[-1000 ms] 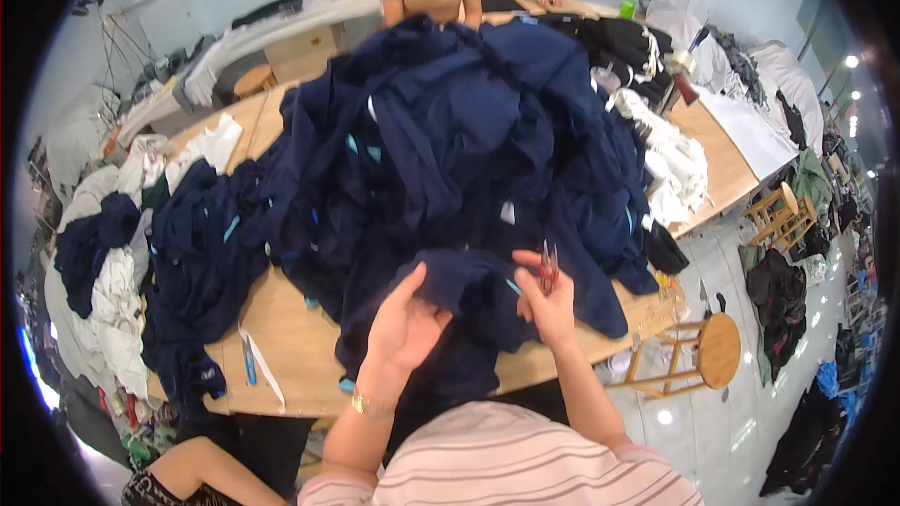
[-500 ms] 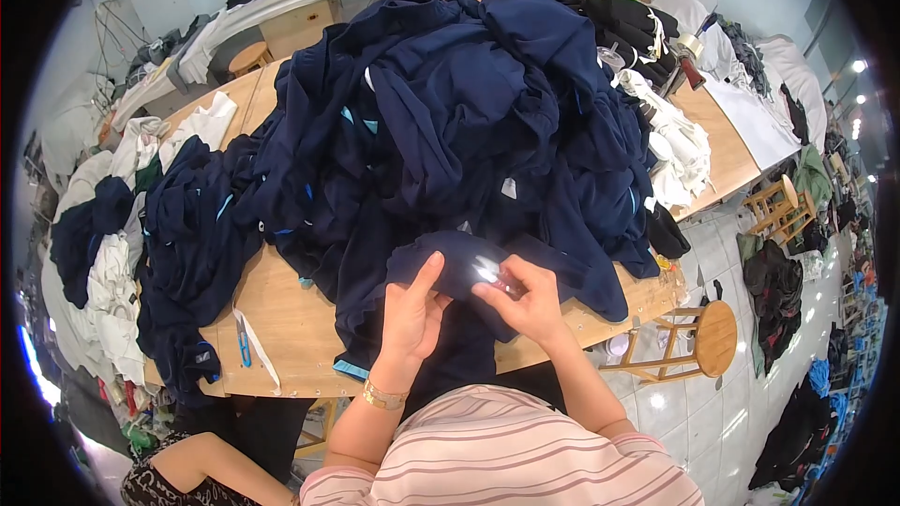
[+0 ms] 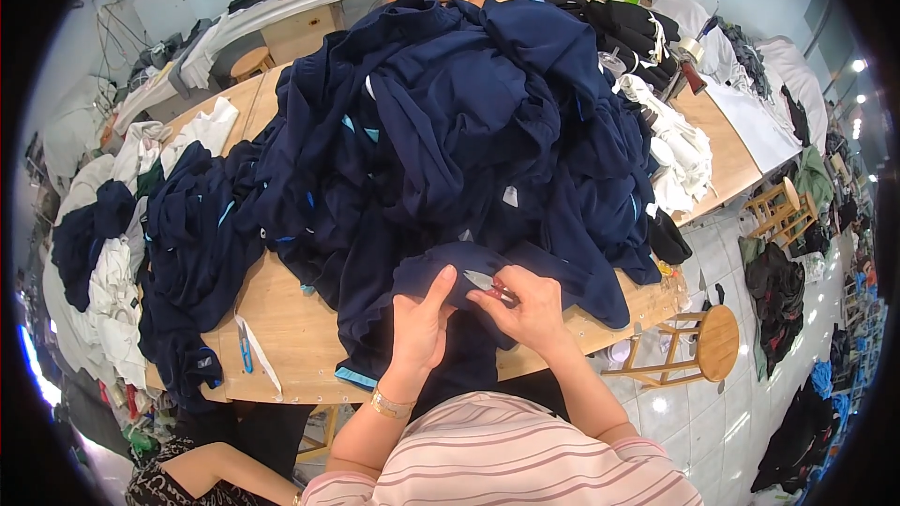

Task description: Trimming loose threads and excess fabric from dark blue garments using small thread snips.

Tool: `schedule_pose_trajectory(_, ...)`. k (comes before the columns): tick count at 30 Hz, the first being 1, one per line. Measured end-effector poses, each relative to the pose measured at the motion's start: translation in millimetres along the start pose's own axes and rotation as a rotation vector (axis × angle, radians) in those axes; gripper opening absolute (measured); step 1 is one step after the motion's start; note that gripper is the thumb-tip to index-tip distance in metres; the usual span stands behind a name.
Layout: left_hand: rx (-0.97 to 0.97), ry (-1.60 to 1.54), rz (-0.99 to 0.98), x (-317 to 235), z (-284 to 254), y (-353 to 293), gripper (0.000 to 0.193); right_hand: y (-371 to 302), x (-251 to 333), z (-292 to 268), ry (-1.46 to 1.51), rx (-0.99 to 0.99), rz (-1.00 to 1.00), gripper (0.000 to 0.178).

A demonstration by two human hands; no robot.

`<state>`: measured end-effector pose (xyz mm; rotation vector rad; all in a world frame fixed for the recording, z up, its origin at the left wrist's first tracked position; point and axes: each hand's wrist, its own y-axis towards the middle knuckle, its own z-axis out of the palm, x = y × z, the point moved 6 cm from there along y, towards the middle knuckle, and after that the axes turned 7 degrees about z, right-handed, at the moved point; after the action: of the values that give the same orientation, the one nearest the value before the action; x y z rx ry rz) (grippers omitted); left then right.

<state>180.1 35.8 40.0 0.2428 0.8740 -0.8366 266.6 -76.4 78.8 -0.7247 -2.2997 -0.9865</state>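
Between my hands is a dark navy garment (image 3: 431, 268), its upper part bunched up above the table edge. My left hand (image 3: 419, 326) is closed on it, with the thumb pointing up on top of the cloth. In my right hand (image 3: 527, 309) is a small pair of thread snips (image 3: 479, 279) with red handles, gripped between thumb and fingers. Their metal blades point left over the cloth, toward my left thumb. Whether the tips touch a thread is too small to tell. The garment's lower part hangs over the table's near edge.
A big heap of navy garments (image 3: 450, 84) covers the wooden table (image 3: 309, 347). Blue snips (image 3: 246, 350) and a white strip lie at left, white garments (image 3: 677, 145) at right. A stool (image 3: 716, 344) stands at right. One person sits beside me, others are across.
The bright glare on the snips' blades is gone, and the blades now show plainly. Both hands have shifted slightly but keep their hold. The whole view has moved a little.
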Motion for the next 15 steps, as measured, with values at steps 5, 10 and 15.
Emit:
schedule_pose_trajectory(5,0.004,-0.003,0.003,2.5,-2.0,0.3,0.016,-0.6,2.4,-2.8,-0.028,0.009,0.004,0.031)
schedule_pose_trajectory(10,0.007,0.029,0.019,2.3,-4.6,2.1,0.018,-5.1,-20.8,-3.3,0.363,-0.017,0.295,0.034)
schedule_pose_trajectory(15,0.109,-0.149,-0.223,3.4,7.4,6.1,0.024,-1.6,-36.2,15.8,0.762,0.045,0.424,0.024)
